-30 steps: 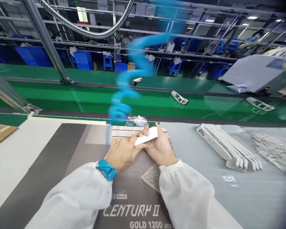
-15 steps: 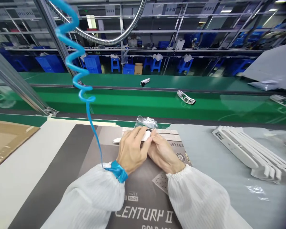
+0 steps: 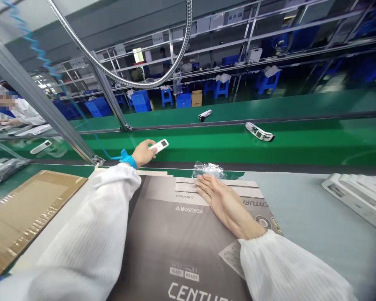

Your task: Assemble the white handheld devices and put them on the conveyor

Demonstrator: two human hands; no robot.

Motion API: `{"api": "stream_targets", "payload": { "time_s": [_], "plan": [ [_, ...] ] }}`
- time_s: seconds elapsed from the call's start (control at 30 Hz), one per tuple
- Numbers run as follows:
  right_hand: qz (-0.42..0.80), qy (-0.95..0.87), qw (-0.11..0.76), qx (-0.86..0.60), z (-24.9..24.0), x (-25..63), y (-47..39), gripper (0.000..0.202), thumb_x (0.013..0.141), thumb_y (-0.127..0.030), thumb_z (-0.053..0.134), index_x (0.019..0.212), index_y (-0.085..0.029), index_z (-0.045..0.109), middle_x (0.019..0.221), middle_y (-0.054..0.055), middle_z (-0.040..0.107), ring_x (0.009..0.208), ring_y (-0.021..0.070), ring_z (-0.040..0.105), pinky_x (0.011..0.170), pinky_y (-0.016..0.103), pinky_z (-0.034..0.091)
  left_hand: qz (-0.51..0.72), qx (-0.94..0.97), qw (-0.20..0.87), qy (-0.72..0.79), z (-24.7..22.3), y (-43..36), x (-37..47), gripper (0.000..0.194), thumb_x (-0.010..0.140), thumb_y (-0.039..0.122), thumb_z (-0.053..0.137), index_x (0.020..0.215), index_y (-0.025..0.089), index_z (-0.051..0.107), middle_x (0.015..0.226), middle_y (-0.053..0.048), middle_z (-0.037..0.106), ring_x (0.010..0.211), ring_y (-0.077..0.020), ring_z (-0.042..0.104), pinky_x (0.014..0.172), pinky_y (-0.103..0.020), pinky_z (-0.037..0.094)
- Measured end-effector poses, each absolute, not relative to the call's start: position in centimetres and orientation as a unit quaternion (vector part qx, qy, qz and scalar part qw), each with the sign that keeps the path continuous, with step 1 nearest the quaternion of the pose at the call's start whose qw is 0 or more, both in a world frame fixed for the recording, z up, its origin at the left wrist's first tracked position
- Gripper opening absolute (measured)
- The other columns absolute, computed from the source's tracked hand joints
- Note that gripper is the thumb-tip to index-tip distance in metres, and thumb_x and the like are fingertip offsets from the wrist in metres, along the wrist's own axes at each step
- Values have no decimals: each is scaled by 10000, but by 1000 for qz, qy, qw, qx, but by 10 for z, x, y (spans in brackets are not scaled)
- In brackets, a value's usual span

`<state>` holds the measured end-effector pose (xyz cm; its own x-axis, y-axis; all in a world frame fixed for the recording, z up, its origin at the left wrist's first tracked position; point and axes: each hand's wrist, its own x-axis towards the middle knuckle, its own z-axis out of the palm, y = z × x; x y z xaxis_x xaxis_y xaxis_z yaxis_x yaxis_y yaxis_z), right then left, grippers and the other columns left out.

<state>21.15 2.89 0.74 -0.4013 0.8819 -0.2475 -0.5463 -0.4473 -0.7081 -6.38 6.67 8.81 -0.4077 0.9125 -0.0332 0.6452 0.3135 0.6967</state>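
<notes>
Over the green belt (image 3: 181,146), left hand (image 3: 145,153) has a white device (image 3: 159,146) at one end, fingers closed narrow around it. Dark rectangular window on the far end faces up. Near end is hidden by the fingers, so grip detail is partial. Can't tell if the device touches the belt or sits just above it.

Right hand (image 3: 224,202) is at the far part of the printed box (image 3: 163,234), fingers extended and close together, thumb side up, nothing seen in them. Underside hidden; can't confirm contact with the box. Fingertips are just beside the clear bag (image 3: 209,169); its contents are too small and shiny to make out.

Box lettering reads MONTECH; the larger word below is cut off by the bottom edge. White housings (image 3: 357,200) at right: blurred, cropped by the frame, no count possible. Open white shell (image 3: 259,132) lies on the belt, right of the held device. Blue wristband (image 3: 127,159) is on the left wrist; its coiled cord (image 3: 40,54) is smeared, partly lost against the metal frame. Co-worker (image 3: 17,104) at far left is cropped, handwork unreadable. Cardboard (image 3: 34,213) runs out of frame at left.
</notes>
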Motion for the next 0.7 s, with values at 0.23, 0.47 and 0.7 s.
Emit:
{"api": "stream_targets", "payload": {
  "time_s": [0.23, 0.47, 0.7],
  "plan": [
    [792, -267, 451, -315, 7, 211, 29, 221, 826, -349, 739, 988, -203, 708, 1223, 80, 685, 1100, 204, 665, 993, 315, 541, 299, 459, 97, 831, 70, 89, -68, 370, 932, 356, 597, 1241, 154, 571, 1251, -106, 586, 1082, -232, 604, 908, -452, 531],
    [789, -274, 452, -314, 6, 210, 29, 255, 769, -354, 791, 967, -208, 722, 1205, 64, 692, 1069, 198, 670, 1006, 339, 519, 355, 492, 91, 790, 49, 31, -9, 420, 880, 134, 595, 1293, 122, 516, 1278, -143, 581, 1033, -196, 632, 977, -388, 473],
    [780, -313, 441, -314, 3, 213, 27, 397, 603, -156, 882, 962, -228, 728, 1155, 20, 705, 1087, 157, 648, 1038, 277, 472, 400, 579, 89, 705, 12, -12, 57, 367, 857, 111, 534, 1222, 160, 537, 1304, -126, 558, 1181, -251, 564, 1019, -439, 438]
  ]
}}
